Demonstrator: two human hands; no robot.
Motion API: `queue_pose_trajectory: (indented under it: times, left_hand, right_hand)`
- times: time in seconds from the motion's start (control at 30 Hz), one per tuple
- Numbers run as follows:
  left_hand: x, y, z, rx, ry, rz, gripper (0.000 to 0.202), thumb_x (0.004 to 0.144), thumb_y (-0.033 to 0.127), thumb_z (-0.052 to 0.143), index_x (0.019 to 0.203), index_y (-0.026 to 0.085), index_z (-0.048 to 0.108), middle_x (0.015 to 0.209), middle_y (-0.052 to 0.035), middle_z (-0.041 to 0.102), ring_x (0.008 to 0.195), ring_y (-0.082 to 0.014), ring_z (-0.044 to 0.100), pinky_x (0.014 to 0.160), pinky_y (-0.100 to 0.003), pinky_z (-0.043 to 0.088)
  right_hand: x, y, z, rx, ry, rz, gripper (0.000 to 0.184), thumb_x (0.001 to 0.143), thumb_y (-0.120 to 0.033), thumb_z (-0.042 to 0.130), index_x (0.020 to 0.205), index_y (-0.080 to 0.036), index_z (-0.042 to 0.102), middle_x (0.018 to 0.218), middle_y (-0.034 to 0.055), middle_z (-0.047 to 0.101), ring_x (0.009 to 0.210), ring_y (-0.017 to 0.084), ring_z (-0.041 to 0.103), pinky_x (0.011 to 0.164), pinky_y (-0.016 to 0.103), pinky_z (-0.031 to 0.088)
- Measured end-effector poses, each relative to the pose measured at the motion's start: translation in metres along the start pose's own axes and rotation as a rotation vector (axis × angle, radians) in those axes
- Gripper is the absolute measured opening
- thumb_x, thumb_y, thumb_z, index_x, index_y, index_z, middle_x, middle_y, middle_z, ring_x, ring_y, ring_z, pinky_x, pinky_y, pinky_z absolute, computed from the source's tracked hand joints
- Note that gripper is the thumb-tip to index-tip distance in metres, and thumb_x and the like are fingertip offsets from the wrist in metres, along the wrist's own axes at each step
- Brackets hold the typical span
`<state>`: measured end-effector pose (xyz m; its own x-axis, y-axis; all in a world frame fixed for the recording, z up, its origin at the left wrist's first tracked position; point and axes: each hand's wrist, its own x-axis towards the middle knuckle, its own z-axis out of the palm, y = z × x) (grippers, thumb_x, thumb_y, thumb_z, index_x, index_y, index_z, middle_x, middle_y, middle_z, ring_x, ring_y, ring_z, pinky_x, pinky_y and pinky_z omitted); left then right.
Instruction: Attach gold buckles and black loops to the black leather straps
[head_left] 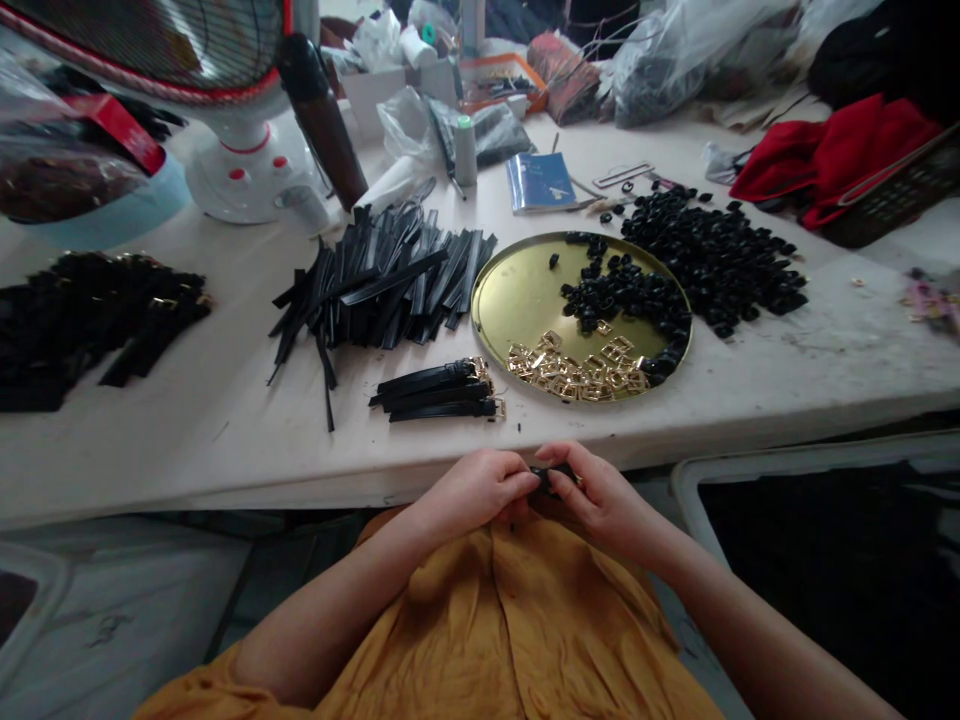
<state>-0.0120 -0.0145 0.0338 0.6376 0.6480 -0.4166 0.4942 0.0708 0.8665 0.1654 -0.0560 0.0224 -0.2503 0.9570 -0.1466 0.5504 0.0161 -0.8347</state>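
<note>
My left hand [480, 487] and my right hand [592, 492] meet just below the table's front edge, over my orange garment. Both are closed in a pinch on a small black piece [545, 478], mostly hidden by my fingers. On the table ahead lie a few black straps with gold buckles [439, 390]. A round gold tray [517, 295] holds gold buckles [581, 370] and small black loops [630, 295]. A heap of plain black straps [390, 285] lies left of the tray.
More black loops [712, 255] are piled right of the tray. Finished straps [82, 320] lie at far left. A fan [232, 150], thread spool [466, 150], blue booklet [541, 182], red cloth [832, 150] and plastic bags crowd the back. A white-rimmed bin [750, 470] stands lower right.
</note>
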Motion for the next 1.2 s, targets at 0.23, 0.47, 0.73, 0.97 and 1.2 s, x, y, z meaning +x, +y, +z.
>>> queue_pose_trajectory:
  times: [0.23, 0.47, 0.73, 0.97, 1.2]
  left_hand:
    - [-0.003, 0.000, -0.002, 0.020, 0.006, 0.089, 0.023, 0.079, 0.031, 0.045, 0.071, 0.014, 0.059, 0.065, -0.0011, 0.061, 0.057, -0.0111, 0.054, 0.052, -0.020, 0.038]
    - [-0.006, -0.006, 0.003, -0.122, -0.016, 0.041, 0.022, 0.078, 0.032, 0.045, 0.074, 0.014, 0.056, 0.065, -0.0014, 0.061, 0.056, -0.0122, 0.057, 0.051, -0.021, 0.040]
    - [-0.008, -0.008, -0.012, 0.204, 0.077, 0.135, 0.026, 0.079, 0.034, 0.046, 0.073, 0.015, 0.062, 0.063, -0.0009, 0.062, 0.058, -0.0134, 0.053, 0.051, -0.022, 0.033]
    - [-0.007, 0.000, -0.041, 0.312, 0.182, 0.207, 0.021, 0.082, 0.025, 0.043, 0.077, 0.016, 0.061, 0.070, -0.0012, 0.064, 0.063, -0.0126, 0.056, 0.055, -0.021, 0.035]
    - [0.009, -0.026, -0.103, 0.592, 0.605, 0.088, 0.025, 0.082, 0.040, 0.049, 0.090, 0.020, 0.060, 0.084, -0.0024, 0.065, 0.077, -0.0166, 0.058, 0.064, -0.025, 0.038]
  right_hand:
    - [-0.003, -0.002, 0.008, 0.153, 0.093, 0.010, 0.019, 0.085, -0.031, 0.041, 0.099, -0.021, 0.048, 0.083, 0.0021, 0.055, 0.070, 0.014, 0.055, 0.064, 0.027, 0.045]
    - [-0.001, -0.002, 0.025, 0.070, 0.197, 0.009, 0.023, 0.086, -0.036, 0.039, 0.102, -0.021, 0.047, 0.073, 0.0000, 0.051, 0.061, 0.014, 0.052, 0.058, 0.026, 0.041]
    - [0.004, 0.002, 0.017, -0.013, 0.052, 0.021, 0.030, 0.089, -0.038, 0.033, 0.112, -0.021, 0.039, 0.072, 0.0012, 0.056, 0.062, 0.016, 0.055, 0.058, 0.028, 0.041]
    - [0.043, -0.011, 0.029, 0.090, 0.025, -0.064, 0.031, 0.090, -0.040, 0.028, 0.111, -0.019, 0.038, 0.068, 0.0014, 0.058, 0.058, 0.015, 0.056, 0.052, 0.026, 0.041]
    - [0.127, -0.037, 0.030, -0.516, 0.244, -0.247, 0.029, 0.088, -0.036, 0.034, 0.090, -0.018, 0.057, 0.082, 0.0078, 0.063, 0.074, 0.021, 0.058, 0.065, 0.031, 0.041]
